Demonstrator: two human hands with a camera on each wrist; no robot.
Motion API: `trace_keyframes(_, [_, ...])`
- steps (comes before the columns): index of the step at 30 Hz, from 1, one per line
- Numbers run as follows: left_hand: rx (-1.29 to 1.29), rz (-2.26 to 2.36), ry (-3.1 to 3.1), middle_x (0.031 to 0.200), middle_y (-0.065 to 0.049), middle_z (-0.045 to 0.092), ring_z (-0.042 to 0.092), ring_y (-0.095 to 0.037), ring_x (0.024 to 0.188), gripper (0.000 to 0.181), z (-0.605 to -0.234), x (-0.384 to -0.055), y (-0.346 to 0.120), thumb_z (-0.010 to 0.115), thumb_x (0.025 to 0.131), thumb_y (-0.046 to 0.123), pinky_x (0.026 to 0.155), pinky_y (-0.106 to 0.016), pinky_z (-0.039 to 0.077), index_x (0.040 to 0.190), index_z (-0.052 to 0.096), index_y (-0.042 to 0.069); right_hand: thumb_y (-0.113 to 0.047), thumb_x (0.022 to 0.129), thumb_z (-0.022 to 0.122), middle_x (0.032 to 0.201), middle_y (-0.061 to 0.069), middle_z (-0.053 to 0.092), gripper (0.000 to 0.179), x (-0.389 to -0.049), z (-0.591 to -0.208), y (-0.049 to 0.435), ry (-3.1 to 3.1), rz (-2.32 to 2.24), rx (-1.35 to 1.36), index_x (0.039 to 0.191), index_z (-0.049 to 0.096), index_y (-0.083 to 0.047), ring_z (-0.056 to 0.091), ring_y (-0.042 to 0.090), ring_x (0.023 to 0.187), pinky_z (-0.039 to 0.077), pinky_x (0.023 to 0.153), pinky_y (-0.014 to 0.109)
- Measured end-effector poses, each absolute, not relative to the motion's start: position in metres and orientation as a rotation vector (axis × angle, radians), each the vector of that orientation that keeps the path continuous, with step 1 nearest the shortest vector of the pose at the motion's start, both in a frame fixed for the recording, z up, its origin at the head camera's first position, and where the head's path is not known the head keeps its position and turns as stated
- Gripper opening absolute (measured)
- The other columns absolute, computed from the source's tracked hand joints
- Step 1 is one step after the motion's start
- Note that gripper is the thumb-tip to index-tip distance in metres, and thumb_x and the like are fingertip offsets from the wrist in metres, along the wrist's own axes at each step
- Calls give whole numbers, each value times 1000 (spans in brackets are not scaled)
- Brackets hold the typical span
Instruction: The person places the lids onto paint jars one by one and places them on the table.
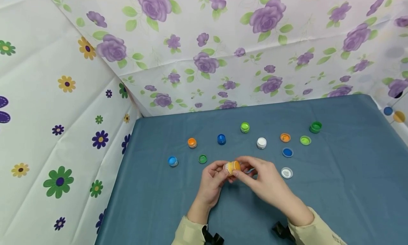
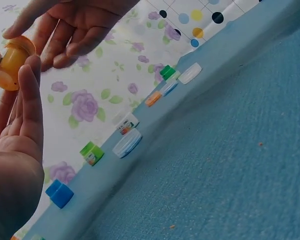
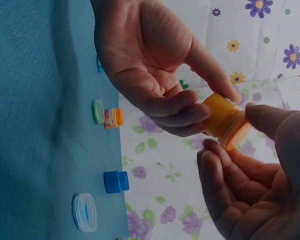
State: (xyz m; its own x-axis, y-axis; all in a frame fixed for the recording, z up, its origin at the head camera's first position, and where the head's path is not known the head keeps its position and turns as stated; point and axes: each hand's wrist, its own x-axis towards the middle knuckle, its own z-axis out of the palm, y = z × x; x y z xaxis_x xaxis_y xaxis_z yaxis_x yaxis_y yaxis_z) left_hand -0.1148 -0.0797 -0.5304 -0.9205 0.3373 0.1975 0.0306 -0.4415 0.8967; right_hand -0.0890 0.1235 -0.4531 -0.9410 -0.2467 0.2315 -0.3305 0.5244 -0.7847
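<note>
Just above the table, my left hand holds a small yellow-orange paint jar between its thumb and fingers, tilted on its side. My right hand pinches the jar's lid end, its thumb on the near side and fingertips on the far side. In the right wrist view, a wide orange lid sits on the end facing the right hand. Beyond the hands lie a dark green lid and a blue jar. To the right of the right hand is a white lid.
On the blue-grey table stand light blue, orange, light green, white and green jars. Orange, light green and blue lids lie at the right. A flowered curtain hangs behind.
</note>
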Motion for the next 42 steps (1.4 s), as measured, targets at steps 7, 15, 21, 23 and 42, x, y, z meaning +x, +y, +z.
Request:
trace_keyframes(7, [482,2467,1626,91,-1,77,72,-10,73,17,-527,-116,-78,67,107,16,69,-25,60,117,72,2,-11,97,82,125,-1,71,43,-91,-455,128,-2586,1304,701,138,72,-16,72,16,104,62,82,33])
trace_keyframes(15, [427,2399,1606,86,-1,77,72,-9,68,19,-525,-116,-81,66,108,23,64,-24,59,115,76,7,1,93,82,135,0,67,49,-94,-457,133,-2538,988,885,138,72,-19,63,23,124,57,99,39])
trace_keyframes(21, [387,2413,1515,88,0,75,71,-7,69,13,-527,-116,-82,65,108,22,65,-22,59,112,76,15,-7,98,79,134,-2,68,45,-93,-457,132,-2596,1010,854,141,70,-20,62,20,123,57,99,40])
trace_keyframes(23, [388,2431,1509,94,1,75,71,-7,74,11,-528,-116,-81,67,106,18,70,-23,60,114,74,15,-20,102,77,129,-3,69,42,-92,-457,131,-2647,1122,769,144,67,-19,65,17,115,59,92,40])
trace_keyframes(42, [427,2521,1513,91,-1,79,75,-8,71,11,-528,-113,-75,74,102,17,69,-24,62,111,81,15,-1,95,81,135,3,64,47,-93,-453,135,-2513,1041,964,138,71,-17,64,22,120,60,91,39])
